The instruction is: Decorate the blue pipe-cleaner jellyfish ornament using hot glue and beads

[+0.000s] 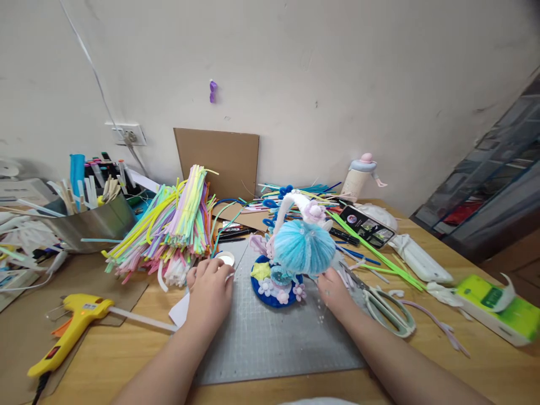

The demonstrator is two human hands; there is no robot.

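A pipe-cleaner craft stands on a grey cutting mat (257,349). It has a ribbed light-blue dome (304,247) hanging from a white arched stem, and a dark-blue round base (276,301). On the base sit a yellow star (261,271) and several small pale flowers. My left hand (211,287) rests palm down on the mat left of the craft, fingers loosely bent and holding nothing visible. Close to its fingertips lies a small round white item (225,258). Just right of the dome is my right hand (337,292), its fingers partly hidden and their grip unclear.
Scissors (390,312) lie right of my right hand, near a phone (368,226) and a green-white box (498,309). Pipe-cleaner bundles (172,225) are piled at left. A yellow glue gun (78,323) lies front left, below a metal bowl (95,225). Cardboard (219,160) leans on the wall.
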